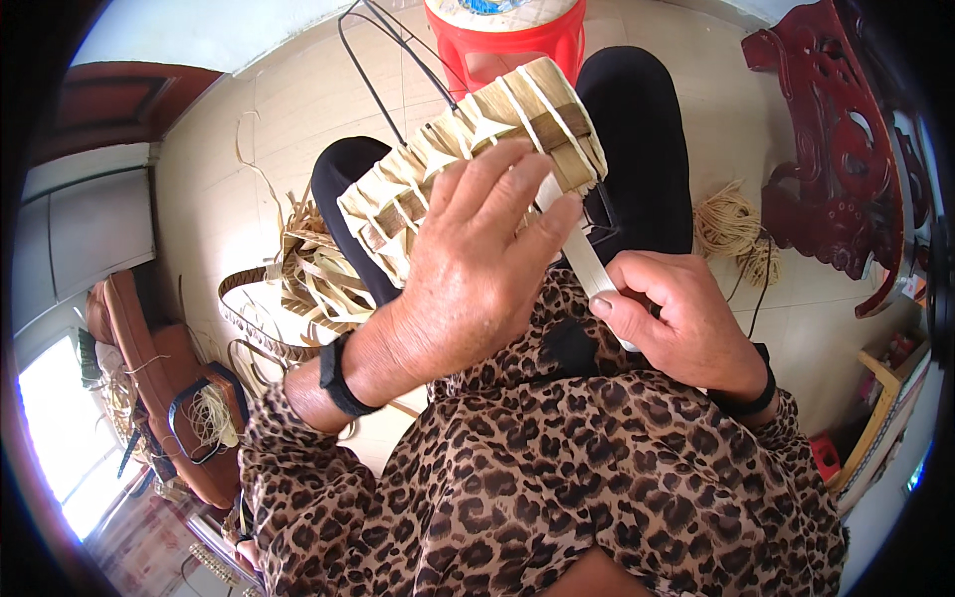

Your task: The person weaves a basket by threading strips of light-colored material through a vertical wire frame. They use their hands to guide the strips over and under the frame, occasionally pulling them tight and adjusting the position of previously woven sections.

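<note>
Across my knees lies a basket-like woven piece (pixel 477 124) of pale and brown flat strips, crossed by white strands, on a black wire frame (pixel 403 45). Over its near side is my left hand (pixel 482 234), fingers bent and close together, the thumb pressing on a flat white strip (pixel 589 267). The strip slants down from there to my right hand (pixel 681 313), which pinches it between thumb and fingers. My left fingertips and part of the woven piece behind them are hidden by the back of that hand.
A red bucket (pixel 512 45) stands just beyond the woven piece. Loose flat strips (pixel 313 269) lie on the floor to the left, and a bundle of pale strands (pixel 728 219) to the right. Carved dark red furniture (pixel 821 149) is at the far right; a brown seat (pixel 164 388) is at the left.
</note>
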The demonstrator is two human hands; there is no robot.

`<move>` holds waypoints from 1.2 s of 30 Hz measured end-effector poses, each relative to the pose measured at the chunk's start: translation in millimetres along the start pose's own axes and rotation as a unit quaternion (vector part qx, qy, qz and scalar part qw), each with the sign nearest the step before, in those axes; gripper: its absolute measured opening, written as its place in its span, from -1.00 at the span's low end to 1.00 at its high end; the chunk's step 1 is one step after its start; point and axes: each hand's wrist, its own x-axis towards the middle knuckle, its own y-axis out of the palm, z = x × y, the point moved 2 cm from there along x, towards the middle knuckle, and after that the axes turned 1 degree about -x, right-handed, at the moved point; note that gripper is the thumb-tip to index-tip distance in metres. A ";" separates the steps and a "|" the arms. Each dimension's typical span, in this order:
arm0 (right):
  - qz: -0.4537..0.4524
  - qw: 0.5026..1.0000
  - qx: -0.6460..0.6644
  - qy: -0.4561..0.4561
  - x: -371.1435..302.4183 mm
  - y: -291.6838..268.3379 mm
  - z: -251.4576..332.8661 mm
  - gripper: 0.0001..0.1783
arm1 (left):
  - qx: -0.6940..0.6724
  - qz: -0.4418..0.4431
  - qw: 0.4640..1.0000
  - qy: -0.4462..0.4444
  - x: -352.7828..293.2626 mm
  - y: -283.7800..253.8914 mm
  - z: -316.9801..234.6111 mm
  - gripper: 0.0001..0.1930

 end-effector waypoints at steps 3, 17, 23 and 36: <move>0.023 0.994 -0.052 -0.093 1.5 -5.4 -2.3 -0.87 | -0.051 0.000 0.998 -0.027 -6.2 4.7 -13.6 -0.61; 0.254 0.937 0.178 0.163 -14.3 -25.7 -13.4 -0.84 | -0.012 -0.040 0.998 0.057 -16.9 30.7 -33.6 -0.64; 0.222 0.953 0.165 0.125 -17.7 -53.0 -2.2 -0.82 | -0.067 -0.081 0.994 0.040 -17.1 35.6 -34.1 -0.66; 0.180 0.983 0.042 -0.001 1.5 -70.9 9.2 -0.76 | -0.204 -0.158 0.965 -0.044 -11.0 39.8 -40.0 -0.68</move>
